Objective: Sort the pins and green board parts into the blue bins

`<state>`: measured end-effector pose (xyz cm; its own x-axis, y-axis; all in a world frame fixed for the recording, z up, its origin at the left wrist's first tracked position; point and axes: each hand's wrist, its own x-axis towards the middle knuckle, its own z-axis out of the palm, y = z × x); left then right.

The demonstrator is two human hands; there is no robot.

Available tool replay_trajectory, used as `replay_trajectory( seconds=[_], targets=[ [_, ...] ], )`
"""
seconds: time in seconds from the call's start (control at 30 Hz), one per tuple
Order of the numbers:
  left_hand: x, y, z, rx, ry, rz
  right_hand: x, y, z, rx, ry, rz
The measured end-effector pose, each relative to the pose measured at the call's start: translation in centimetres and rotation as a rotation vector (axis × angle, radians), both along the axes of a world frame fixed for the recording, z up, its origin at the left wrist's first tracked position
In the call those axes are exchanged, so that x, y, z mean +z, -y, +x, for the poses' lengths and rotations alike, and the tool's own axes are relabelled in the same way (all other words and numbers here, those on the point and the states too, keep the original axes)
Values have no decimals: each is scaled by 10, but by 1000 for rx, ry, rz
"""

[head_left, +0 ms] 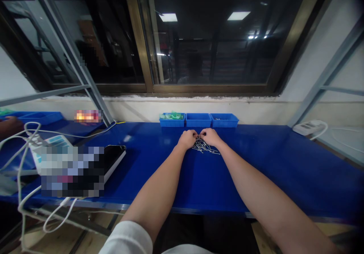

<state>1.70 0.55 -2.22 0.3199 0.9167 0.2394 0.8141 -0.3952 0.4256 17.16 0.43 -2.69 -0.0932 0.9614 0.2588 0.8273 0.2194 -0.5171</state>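
Observation:
My left hand (188,139) and my right hand (209,137) meet over a pile of thin, silvery screws (202,146) on the blue tabletop (159,159). The fingers of each are closed in a pinch, with the fingertips almost touching. Whatever lies between them is too small to make out. Just beyond the hands, three blue bins stand in a row. Green-and-clear packets fill the left bin (172,123); the middle bin (198,120) is directly behind my hands. A few small shiny pieces show in the right bin (224,121).
A partly blurred dark device (113,155) with white cables sits at the left. Another person's hand (11,127) is at the far left, by more blue bins (42,117). A white power strip (308,127) lies at the right, near a grey metal frame (315,77).

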Motion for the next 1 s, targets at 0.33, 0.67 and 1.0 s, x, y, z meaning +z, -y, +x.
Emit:
replay_trajectory(
  seconds=[0.33,0.67,1.0],
  targets=[
    [0,0,0,-5,28,-4,4,2,0,51,67,-3],
    [3,4,1,-23,30,13,6,2,2,55,17,-62],
    [6,6,0,-47,50,14,3,1,3,95,-121,6]
  ],
)
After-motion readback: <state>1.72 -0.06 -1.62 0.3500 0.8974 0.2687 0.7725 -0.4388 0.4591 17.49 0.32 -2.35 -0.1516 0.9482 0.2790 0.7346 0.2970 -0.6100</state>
